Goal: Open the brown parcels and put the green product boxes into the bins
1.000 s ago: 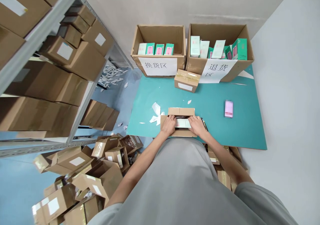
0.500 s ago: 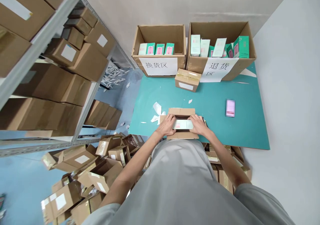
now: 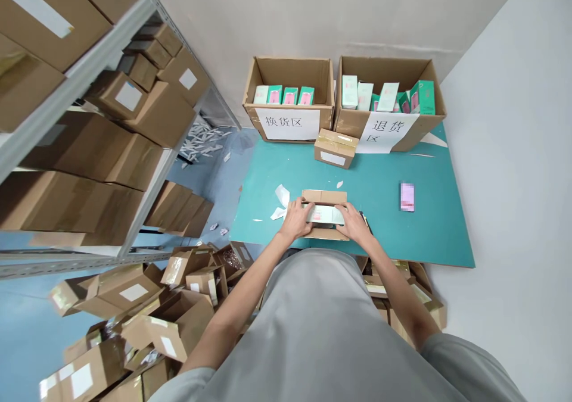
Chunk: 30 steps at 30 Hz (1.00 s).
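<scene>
Between my two hands is a pale green and white product box [image 3: 325,214], lying lengthwise over an opened cardboard carton [image 3: 324,197] at the table's near edge. My left hand [image 3: 297,218] is closed on the left end of the product box, thumb on its near side. At the other end my right hand [image 3: 353,222] grips it the same way. The carton's flaps stand out on the far and near sides. How deep the product box sits in the carton I cannot tell. Part of a dark object shows beside my right hand.
On the teal table [image 3: 295,170] lie torn white paper scraps [image 3: 282,195] and a phone [image 3: 407,197]. A small taped carton [image 3: 336,149] stands before two labelled bins [image 3: 290,122] [image 3: 388,131] with product boxes. Shelving with cartons [image 3: 134,164] rises left; opened cartons [image 3: 179,324] cover the floor.
The camera view has shifted slightly. Both hands still grip the product box, which appears a little farther from my body, with the carton's near flap now less visible.
</scene>
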Tool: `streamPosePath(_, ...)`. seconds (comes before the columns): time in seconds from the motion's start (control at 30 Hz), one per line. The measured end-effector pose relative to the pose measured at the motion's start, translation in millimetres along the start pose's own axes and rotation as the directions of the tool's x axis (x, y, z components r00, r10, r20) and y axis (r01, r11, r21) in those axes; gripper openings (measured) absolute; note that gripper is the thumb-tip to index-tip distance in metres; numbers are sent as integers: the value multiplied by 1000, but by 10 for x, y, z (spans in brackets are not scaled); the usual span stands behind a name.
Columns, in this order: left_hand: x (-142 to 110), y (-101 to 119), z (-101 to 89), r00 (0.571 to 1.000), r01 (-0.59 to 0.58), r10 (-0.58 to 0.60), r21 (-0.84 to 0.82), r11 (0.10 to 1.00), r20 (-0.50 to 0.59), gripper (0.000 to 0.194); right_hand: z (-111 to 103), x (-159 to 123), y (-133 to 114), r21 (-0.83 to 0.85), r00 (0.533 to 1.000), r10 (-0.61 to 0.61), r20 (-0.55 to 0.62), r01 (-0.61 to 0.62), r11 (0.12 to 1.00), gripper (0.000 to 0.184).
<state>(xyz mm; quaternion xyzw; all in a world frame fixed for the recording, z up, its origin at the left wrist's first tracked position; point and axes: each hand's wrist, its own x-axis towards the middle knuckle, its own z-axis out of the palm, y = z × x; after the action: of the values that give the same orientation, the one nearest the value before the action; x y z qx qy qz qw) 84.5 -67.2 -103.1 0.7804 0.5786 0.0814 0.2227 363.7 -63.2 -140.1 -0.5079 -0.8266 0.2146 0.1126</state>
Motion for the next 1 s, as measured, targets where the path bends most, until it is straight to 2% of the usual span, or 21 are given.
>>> streamPosePath(0.07,-27,-33,-22,1000,18,-18,-37,999,-12,72,-2,9,-52,-2,999,26,-39,-27,1000,71)
streamPosePath(0.23,-116,-117,-85,997,73,-76,-168,983,-11,75,-81,38,-248,97,991,128,-29,-125,987,76)
streamPosePath(0.37,-182,-135,-207,994,57,-79,-242,969,-81,75,-185,35,-438,147,974,188,-126,-169,975,88)
streamPosePath(0.5,-246,-165,-398,986,-3,-49,-304,953,-162,75,-314,25,-605,296,938,222,-267,-139,945,98)
streamPosePath(0.6,-331,-228,-493,971,-52,-51,-410,911,-236,74,-431,20,-752,499,896,262,-359,-53,865,99)
streamPosePath(0.7,-473,-322,-488,956,-104,-86,-600,793,-280,77,-567,18,-931,574,871,248,-425,47,817,75)
streamPosePath(0.77,-603,-386,-444,956,-107,-142,-758,644,-256,90,-656,21,-1046,570,864,237,-444,68,819,63)
streamPosePath(0.83,-751,-437,-398,957,-95,-200,-881,463,-208,112,-724,34,-1145,582,857,260,-444,56,812,63)
streamPosePath(0.9,-898,-466,-375,955,-104,-229,-936,337,-188,124,-757,55,-1231,600,846,292,-445,40,799,68)
streamPosePath(1.0,-1087,-463,-409,934,-164,-257,-938,306,-247,113,-732,88,-1365,613,830,314,-461,42,789,76)
